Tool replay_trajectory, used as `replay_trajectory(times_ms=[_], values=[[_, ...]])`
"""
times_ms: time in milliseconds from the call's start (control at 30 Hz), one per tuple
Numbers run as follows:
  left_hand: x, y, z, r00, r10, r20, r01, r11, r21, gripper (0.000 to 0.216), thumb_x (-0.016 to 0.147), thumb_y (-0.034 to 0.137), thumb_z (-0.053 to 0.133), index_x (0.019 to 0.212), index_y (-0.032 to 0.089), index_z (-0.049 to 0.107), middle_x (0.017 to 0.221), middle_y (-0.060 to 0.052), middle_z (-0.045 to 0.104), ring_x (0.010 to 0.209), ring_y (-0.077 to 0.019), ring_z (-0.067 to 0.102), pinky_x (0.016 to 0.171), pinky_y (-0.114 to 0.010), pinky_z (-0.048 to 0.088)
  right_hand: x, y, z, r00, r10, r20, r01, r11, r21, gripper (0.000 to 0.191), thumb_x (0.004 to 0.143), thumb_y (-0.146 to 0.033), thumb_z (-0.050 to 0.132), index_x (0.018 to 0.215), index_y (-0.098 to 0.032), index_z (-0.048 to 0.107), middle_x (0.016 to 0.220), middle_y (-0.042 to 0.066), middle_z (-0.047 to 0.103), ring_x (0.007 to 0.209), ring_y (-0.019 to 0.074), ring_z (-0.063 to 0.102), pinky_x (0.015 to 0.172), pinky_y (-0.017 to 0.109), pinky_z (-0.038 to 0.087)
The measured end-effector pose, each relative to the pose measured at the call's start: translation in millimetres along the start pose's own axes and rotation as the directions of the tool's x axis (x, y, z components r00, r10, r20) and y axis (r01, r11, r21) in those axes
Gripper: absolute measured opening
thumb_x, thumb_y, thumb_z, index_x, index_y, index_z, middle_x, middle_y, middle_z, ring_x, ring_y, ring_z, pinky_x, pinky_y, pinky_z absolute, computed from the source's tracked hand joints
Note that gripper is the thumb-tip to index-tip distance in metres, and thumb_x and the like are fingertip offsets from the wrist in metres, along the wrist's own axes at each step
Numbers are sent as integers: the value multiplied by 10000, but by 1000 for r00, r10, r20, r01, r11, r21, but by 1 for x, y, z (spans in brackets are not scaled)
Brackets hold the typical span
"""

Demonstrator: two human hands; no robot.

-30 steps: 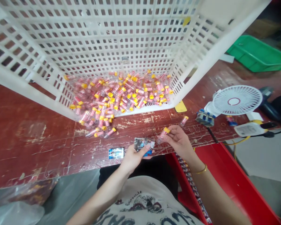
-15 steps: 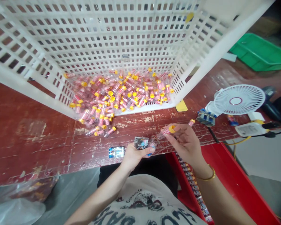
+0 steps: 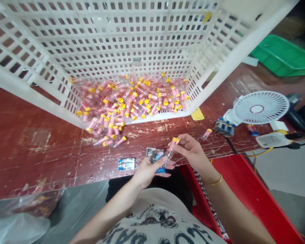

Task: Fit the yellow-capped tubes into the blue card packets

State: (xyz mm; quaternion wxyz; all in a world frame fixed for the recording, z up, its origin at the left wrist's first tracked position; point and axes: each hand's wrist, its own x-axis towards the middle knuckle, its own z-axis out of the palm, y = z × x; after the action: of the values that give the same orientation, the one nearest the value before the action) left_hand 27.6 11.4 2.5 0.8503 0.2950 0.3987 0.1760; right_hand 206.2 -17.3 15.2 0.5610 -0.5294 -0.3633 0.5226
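My left hand (image 3: 147,169) is closed around dark and blue printed packets (image 3: 157,156) near the table's front edge. Its thumb lies against the lower end of a clear tube (image 3: 173,145) with a yellow cap and pink label. My right hand (image 3: 191,150) pinches that tube near its capped end, which points up and to the right. A blue and silver packet (image 3: 126,164) lies flat on the table, left of my left hand. Another yellow-capped tube (image 3: 206,134) rests on the table beyond my right hand.
A white plastic crate (image 3: 127,37) lies open toward me, with many yellow-capped tubes (image 3: 132,98) spilling from it. A white fan (image 3: 260,107), a bundle of small blue-ended pieces (image 3: 224,126) and a green bin (image 3: 284,57) stand right. Below is a red tray (image 3: 246,189).
My right hand has moved left and brought its tube to my left hand, tilting the cap upward. The packets in my left hand now show more openly.
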Motion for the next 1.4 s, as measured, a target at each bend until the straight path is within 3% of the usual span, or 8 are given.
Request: replay_trajectory(times_ms=[167, 467, 600, 667, 800, 900, 967, 1400], values=[[1, 1, 0, 998, -58, -2, 58, 994, -98, 366, 753, 341, 725, 1043, 122, 678, 1054, -165, 710, 968, -270, 673, 688, -345, 595, -4, 11, 2, 997, 69, -28, -63, 986, 153, 297, 715, -354, 759, 831, -227, 517, 905, 20, 711, 841, 189, 679, 810, 381, 549], [8, 4, 7, 997, -74, -20, 65, 959, -276, 306, 770, 364, 704, 993, 155, 696, 865, -73, 720, 797, -190, 677, 705, -360, 597, -14, 19, 19, 1000, 7, -24, -6, 999, 45, 233, 746, -324, 731, 874, -239, 556, 965, 8, 677, 873, 148, 641, 776, 293, 551], [5, 6, 5, 996, -76, 37, 82, 969, -234, 320, 777, 409, 685, 916, 122, 706, 780, -61, 687, 714, -155, 643, 694, -350, 594, -14, 21, 17, 997, 72, -13, -70, 994, 82, 187, 776, -346, 699, 881, -248, 579, 867, -11, 650, 717, 122, 612, 627, 248, 535], [1, 7, 3, 997, -57, 61, 67, 982, -175, 309, 763, 384, 705, 899, 106, 707, 783, -66, 682, 703, -155, 634, 692, -355, 591, -13, 19, 13, 998, 56, 1, -56, 993, 102, 159, 798, -354, 673, 855, -236, 582, 845, -5, 654, 724, 132, 614, 665, 271, 532], [-3, 7, 6, 999, -32, 31, 36, 989, -145, 279, 695, 304, 774, 883, 109, 708, 728, -59, 685, 694, -170, 638, 676, -342, 577, -17, 14, 10, 996, -13, 87, 14, 1000, -15, 220, 792, -366, 670, 918, -239, 542, 889, 8, 632, 802, 154, 611, 742, 299, 522], [-2, 6, 13, 999, -35, -7, 32, 973, -230, 308, 686, 321, 776, 893, 103, 708, 743, -69, 705, 707, -174, 657, 698, -298, 555, -27, 13, 17, 980, -40, 193, 78, 978, -191, 545, 673, -305, 778, 1089, -262, 428, 1032, 30, 554, 865, 160, 587, 731, 285, 524], [-1, 7, 17, 999, -35, 12, 38, 962, -271, 318, 684, 328, 775, 885, 91, 708, 773, -84, 717, 711, -172, 668, 707, -268, 543, -31, 13, 22, 980, -83, 182, 134, 948, -287, 703, 603, -236, 818, 1135, -261, 360, 1100, 52, 500, 936, 175, 566, 768, 293, 521], [-2, 2, 14, 1000, -8, -11, 5, 975, -221, 437, 612, 336, 828, 967, 114, 705, 801, -92, 733, 743, -183, 687, 594, -210, 510, -30, 12, 29, 977, -183, 105, 208, 923, -324, 580, 657, -145, 713, 1073, -262, 326, 1061, 46, 446, 869, 151, 550, 603, 237, 508]])
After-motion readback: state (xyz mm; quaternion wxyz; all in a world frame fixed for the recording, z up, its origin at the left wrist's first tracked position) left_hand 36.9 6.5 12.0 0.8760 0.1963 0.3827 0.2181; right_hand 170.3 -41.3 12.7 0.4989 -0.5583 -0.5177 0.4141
